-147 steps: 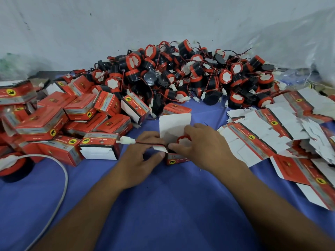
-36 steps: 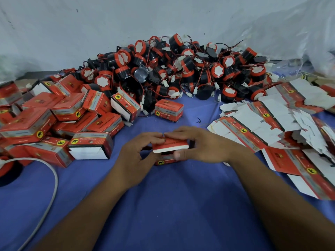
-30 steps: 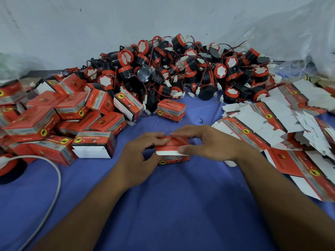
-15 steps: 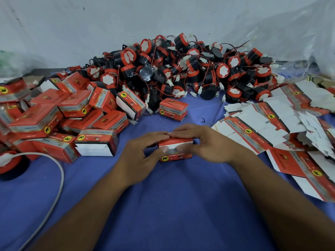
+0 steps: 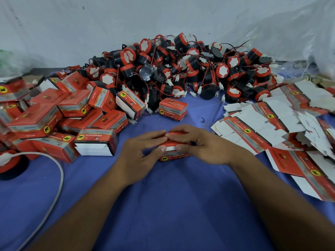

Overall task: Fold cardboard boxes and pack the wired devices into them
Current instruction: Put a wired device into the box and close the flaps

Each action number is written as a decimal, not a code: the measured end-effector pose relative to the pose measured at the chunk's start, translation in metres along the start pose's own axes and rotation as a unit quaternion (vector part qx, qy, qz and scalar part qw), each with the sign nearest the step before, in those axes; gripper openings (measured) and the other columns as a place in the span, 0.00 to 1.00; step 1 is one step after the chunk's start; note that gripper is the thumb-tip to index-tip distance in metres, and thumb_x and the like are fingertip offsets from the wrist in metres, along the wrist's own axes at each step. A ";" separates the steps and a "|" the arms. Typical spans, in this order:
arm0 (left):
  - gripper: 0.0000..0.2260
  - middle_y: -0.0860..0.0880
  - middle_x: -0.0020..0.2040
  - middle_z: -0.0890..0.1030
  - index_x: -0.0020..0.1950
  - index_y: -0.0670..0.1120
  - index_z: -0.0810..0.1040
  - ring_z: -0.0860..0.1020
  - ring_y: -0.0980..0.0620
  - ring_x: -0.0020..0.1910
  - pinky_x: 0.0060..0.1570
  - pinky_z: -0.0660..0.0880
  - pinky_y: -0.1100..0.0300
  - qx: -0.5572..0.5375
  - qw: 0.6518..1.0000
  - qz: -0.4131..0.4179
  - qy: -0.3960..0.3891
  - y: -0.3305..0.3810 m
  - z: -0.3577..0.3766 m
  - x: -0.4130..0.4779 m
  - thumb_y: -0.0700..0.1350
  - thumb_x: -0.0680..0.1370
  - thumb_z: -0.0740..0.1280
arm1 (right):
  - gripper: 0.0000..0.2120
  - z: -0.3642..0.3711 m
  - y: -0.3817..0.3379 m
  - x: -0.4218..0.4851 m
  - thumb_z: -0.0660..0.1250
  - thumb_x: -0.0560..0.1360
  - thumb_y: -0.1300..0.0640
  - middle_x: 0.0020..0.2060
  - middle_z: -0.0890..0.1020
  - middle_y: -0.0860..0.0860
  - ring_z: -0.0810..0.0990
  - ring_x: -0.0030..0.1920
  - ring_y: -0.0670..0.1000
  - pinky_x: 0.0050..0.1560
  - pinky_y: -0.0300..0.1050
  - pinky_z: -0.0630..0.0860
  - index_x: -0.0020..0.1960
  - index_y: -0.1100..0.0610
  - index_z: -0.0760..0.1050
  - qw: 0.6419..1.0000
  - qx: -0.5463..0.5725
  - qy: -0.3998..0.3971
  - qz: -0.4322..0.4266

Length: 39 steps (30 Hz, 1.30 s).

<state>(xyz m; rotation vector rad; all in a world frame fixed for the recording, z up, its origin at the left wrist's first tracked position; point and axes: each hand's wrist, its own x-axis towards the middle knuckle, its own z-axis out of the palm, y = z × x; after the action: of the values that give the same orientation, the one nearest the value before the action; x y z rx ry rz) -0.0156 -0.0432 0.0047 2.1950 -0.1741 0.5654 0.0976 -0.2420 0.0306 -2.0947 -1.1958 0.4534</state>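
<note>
1. the left hand (image 5: 139, 156) and right hand (image 5: 204, 147) are gripping the small red box (image 5: 175, 156), pressing its top flap down.
2. the box is sitting on the blue worktop (image 5: 163, 205), in front of the pile of wired devices (image 5: 181, 73).
3. uneven pressure is probably risking a creased flap or a trapped wire.

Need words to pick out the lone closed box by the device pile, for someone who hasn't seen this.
Start at the pile of black-and-red devices at the back of the blue cloth. At its front edge, beyond the held box, one closed red box stands on the cloth. Unlike the boxes heaped at left, it touches no other box.
</note>
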 end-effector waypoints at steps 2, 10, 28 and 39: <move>0.14 0.51 0.66 0.78 0.63 0.41 0.80 0.75 0.61 0.65 0.63 0.72 0.68 -0.001 1.000 0.005 0.002 0.000 0.001 0.000 0.39 0.77 0.70 | 0.20 0.004 0.001 0.002 0.63 0.82 0.51 0.70 0.70 0.45 0.70 0.69 0.45 0.70 0.48 0.69 0.73 0.51 0.72 1.000 -0.015 0.002 -0.002; 0.14 0.50 0.68 0.74 0.64 0.43 0.80 0.69 0.48 0.73 0.71 0.69 0.52 0.075 0.997 0.033 -0.012 -0.008 0.001 0.002 0.39 0.78 0.70 | 0.28 0.016 0.006 0.006 0.58 0.79 0.38 0.76 0.64 0.46 0.66 0.74 0.46 0.73 0.50 0.68 0.75 0.48 0.69 0.998 -0.049 0.044 -0.025; 0.24 0.52 0.65 0.77 0.68 0.41 0.76 0.73 0.60 0.64 0.64 0.65 0.74 0.096 0.992 0.076 -0.022 -0.010 -0.004 0.001 0.46 0.74 0.75 | 0.12 0.029 0.008 0.011 0.66 0.81 0.52 0.55 0.82 0.47 0.80 0.57 0.47 0.58 0.45 0.77 0.60 0.56 0.82 0.976 0.031 0.194 -0.091; 0.25 0.71 0.62 0.73 0.68 0.63 0.65 0.73 0.70 0.61 0.53 0.74 0.73 -0.060 0.994 -0.060 0.071 -0.014 -0.006 0.005 0.46 0.77 0.71 | 0.19 0.002 0.007 0.036 0.78 0.71 0.50 0.49 0.83 0.40 0.83 0.50 0.41 0.48 0.37 0.79 0.58 0.47 0.75 0.972 0.152 0.177 -0.033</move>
<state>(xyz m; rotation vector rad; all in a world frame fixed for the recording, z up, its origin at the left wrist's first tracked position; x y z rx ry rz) -0.0087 -0.0288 0.0005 2.0263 -0.0017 0.6241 0.1196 -0.2128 0.0256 -1.7736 -0.9203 0.2032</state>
